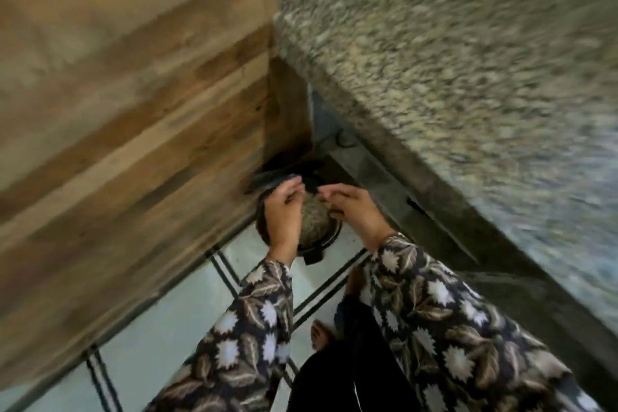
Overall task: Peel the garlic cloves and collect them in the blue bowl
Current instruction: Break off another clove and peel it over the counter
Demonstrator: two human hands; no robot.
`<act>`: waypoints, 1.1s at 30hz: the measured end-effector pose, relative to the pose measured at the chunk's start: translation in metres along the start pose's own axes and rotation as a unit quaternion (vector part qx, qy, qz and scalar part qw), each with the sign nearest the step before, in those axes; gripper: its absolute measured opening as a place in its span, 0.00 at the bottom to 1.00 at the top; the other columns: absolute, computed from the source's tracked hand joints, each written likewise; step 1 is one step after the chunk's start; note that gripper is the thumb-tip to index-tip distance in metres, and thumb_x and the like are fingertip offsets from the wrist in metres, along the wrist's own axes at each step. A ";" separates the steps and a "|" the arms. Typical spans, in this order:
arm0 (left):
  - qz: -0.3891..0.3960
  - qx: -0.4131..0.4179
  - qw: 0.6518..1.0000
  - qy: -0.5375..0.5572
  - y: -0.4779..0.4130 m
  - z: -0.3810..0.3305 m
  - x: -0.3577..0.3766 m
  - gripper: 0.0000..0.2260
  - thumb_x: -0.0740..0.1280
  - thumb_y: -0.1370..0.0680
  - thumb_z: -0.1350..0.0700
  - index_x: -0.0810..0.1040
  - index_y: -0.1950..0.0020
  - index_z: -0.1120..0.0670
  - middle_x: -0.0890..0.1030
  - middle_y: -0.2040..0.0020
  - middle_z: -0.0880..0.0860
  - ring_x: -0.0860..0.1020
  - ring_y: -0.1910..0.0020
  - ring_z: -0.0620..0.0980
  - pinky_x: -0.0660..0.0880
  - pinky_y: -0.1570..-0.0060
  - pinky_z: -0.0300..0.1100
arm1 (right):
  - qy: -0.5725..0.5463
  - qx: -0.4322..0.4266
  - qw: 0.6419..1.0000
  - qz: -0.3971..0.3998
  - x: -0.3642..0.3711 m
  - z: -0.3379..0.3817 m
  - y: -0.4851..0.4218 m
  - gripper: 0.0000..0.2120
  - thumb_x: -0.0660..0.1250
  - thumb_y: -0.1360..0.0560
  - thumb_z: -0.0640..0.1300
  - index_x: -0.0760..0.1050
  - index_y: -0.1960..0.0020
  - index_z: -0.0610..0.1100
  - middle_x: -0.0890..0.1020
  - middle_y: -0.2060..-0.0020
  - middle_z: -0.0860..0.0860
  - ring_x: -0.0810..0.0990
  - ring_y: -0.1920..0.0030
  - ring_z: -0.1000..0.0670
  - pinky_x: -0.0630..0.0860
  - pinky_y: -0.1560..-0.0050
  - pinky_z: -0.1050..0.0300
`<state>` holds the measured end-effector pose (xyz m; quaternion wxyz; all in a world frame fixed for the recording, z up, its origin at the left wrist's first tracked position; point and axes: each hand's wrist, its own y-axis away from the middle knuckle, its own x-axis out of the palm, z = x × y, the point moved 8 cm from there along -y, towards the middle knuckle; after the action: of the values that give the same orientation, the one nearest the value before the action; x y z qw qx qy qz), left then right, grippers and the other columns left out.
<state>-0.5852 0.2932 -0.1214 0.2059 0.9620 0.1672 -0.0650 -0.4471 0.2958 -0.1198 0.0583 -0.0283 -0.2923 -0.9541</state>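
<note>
Both my hands hover over a round black pedal bin (334,237) that stands on the floor with its lid (272,179) raised. My left hand (282,216) is above the bin's left side with its fingers curled. My right hand (349,209) is above the right side, fingertips drawn together near the left hand's. The frame is blurred, so I cannot tell whether either hand holds anything. The bin looks filled with pale speckled waste (314,217). No garlic cloves or blue bowl are in view.
A wood-grain cabinet front (133,144) rises at the left. A speckled granite counter (468,60) overhangs at the right, with a grey cabinet face (384,184) below it. The floor (187,311) is pale tile with dark lines. My bare feet (321,334) stand close behind the bin.
</note>
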 end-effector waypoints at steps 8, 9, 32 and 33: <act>0.248 0.097 0.964 0.011 0.158 -0.113 0.178 0.08 0.63 0.22 0.65 0.78 0.46 0.57 0.82 0.53 0.54 0.79 0.58 0.46 0.75 0.60 0.32 | -0.098 -0.136 0.956 -0.240 -0.205 0.063 0.193 0.10 0.60 0.23 0.35 0.76 0.44 0.36 0.80 0.58 0.50 0.76 0.59 0.56 0.72 0.60 0.70; 0.283 0.100 0.954 -0.005 0.184 -0.110 0.206 0.08 0.64 0.23 0.66 0.78 0.46 0.57 0.81 0.54 0.54 0.79 0.60 0.44 0.75 0.63 0.30 | -0.097 -0.152 0.939 -0.292 -0.238 0.054 0.222 0.09 0.61 0.24 0.34 0.76 0.45 0.37 0.80 0.58 0.49 0.76 0.59 0.56 0.71 0.61 0.70; 0.267 0.407 0.854 -0.183 0.423 -0.148 0.464 0.08 0.72 0.27 0.62 0.83 0.48 0.60 0.81 0.56 0.48 0.79 0.58 0.45 0.72 0.55 0.29 | 0.177 -0.004 0.832 -0.526 -0.548 -0.105 0.456 0.18 0.70 0.29 0.41 0.76 0.39 0.45 0.79 0.46 0.48 0.77 0.47 0.49 0.72 0.49 0.61; 0.269 0.410 0.851 -0.189 0.418 -0.158 0.475 0.09 0.72 0.27 0.62 0.83 0.48 0.60 0.82 0.55 0.49 0.80 0.57 0.45 0.72 0.54 0.30 | 0.177 0.000 0.831 -0.527 -0.549 -0.105 0.454 0.16 0.70 0.28 0.41 0.77 0.41 0.46 0.79 0.45 0.49 0.77 0.48 0.50 0.71 0.50 0.62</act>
<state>0.0138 0.1400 0.0864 -0.1703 0.9356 -0.1821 -0.2499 0.1530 -0.0845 -0.0027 -0.4025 0.2993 -0.2474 -0.8290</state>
